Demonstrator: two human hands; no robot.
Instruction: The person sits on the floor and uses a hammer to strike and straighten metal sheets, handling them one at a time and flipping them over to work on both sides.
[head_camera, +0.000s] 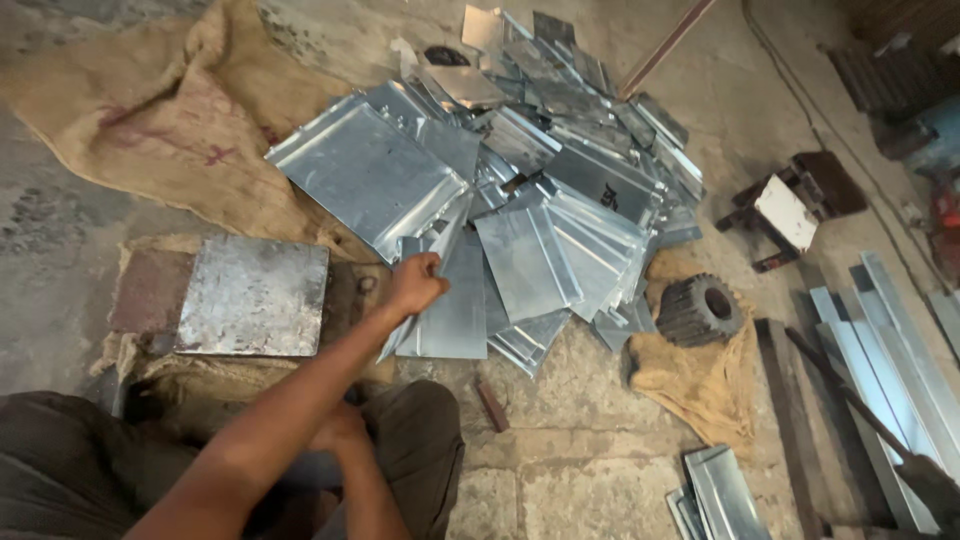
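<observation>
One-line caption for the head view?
Left hand grips a sheet from the pile of galvanised sheets beside a steel block; right hand rests in lap.

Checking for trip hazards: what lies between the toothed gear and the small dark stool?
Only bare concrete floor separates the gear from the stool in the head view.

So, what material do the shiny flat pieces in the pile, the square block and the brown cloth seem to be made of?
The flat pieces look like thin galvanised steel sheet: bright silvery grey, with folded edges. The left hand grips one. The square block seems to be solid steel, dull and scratched with rusty patches. The brown cloth looks like coarse woven jute sacking.
</observation>
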